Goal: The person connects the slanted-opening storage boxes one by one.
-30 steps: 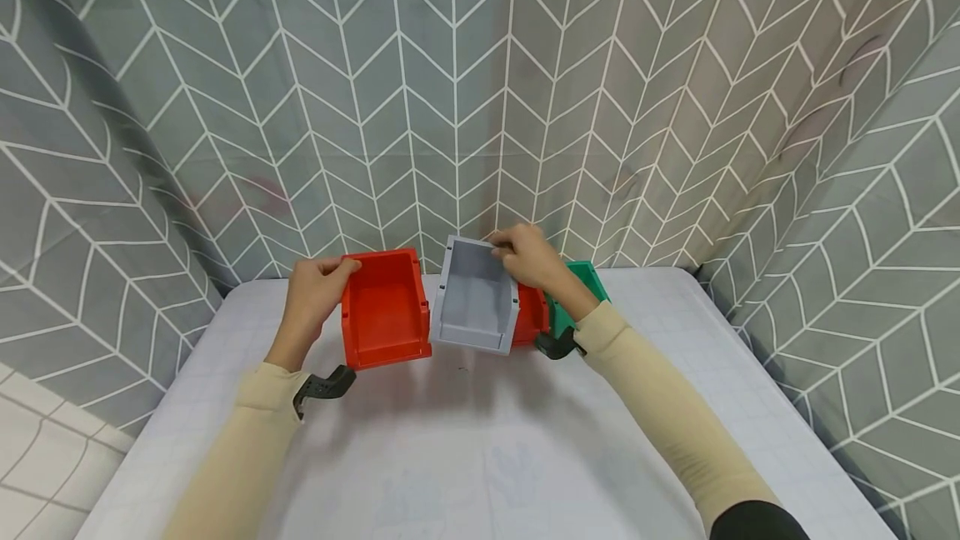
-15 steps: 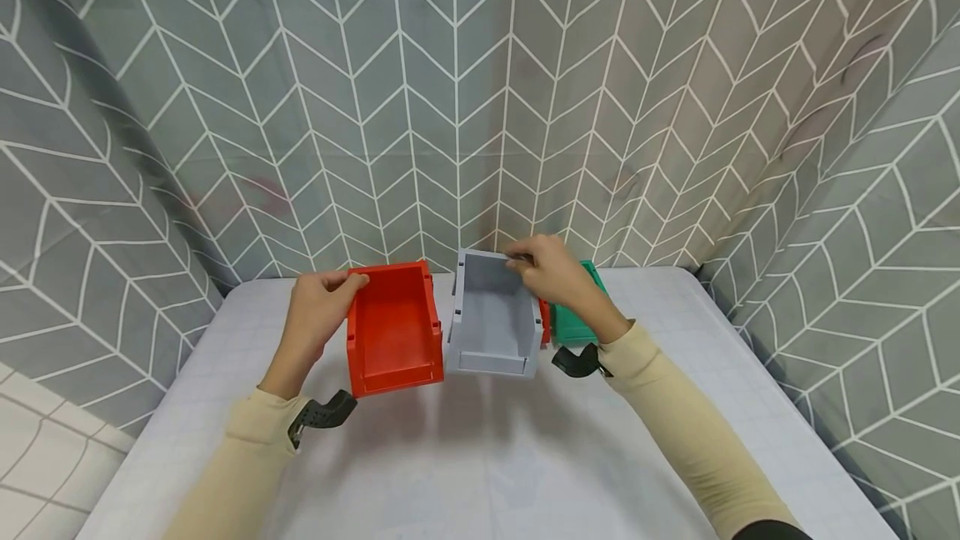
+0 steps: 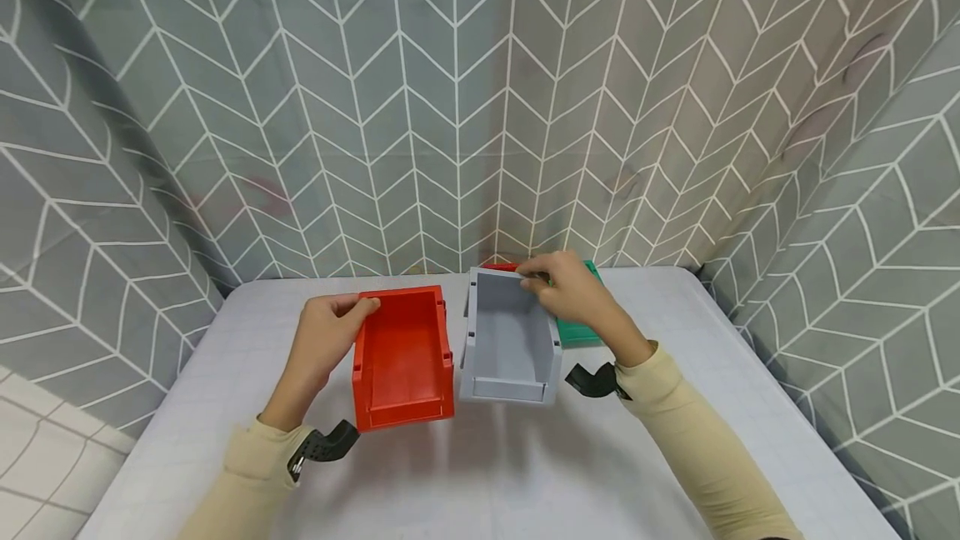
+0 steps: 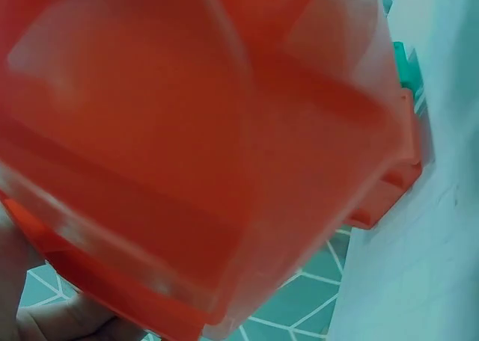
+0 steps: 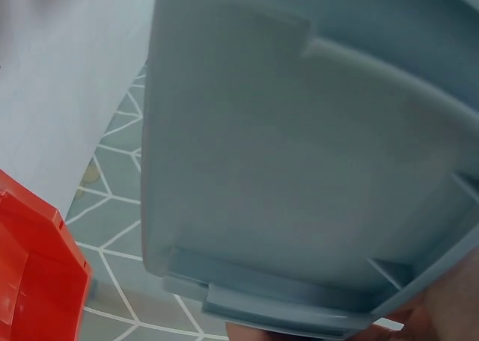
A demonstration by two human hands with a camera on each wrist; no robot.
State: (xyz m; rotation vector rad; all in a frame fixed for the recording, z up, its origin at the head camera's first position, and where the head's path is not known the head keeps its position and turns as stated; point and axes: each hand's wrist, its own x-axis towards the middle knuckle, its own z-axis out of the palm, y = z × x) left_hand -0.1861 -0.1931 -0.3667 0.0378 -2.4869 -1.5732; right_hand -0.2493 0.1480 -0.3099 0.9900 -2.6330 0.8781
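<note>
In the head view my left hand [image 3: 327,340] pinches the back left corner of a red plastic storage bin [image 3: 405,357], which is tilted with its inside toward me. My right hand [image 3: 566,290] grips the back right rim of a grey storage bin [image 3: 512,340], tilted much the same way. Both bins look to be held above the table, side by side with a narrow gap. The red bin [image 4: 187,146] fills most of the left wrist view. In the right wrist view the grey bin's side [image 5: 299,154] covers much of the picture.
Behind the grey bin, a second red bin [image 3: 501,266] and a green bin [image 3: 577,334] stand on the white-covered table [image 3: 480,482], both partly hidden. A patterned grey curtain [image 3: 480,107] hangs behind the table and along its sides.
Both hands have brought their bins nearer to me and slightly to the right. The grey bin now covers more of the red bin behind it.
</note>
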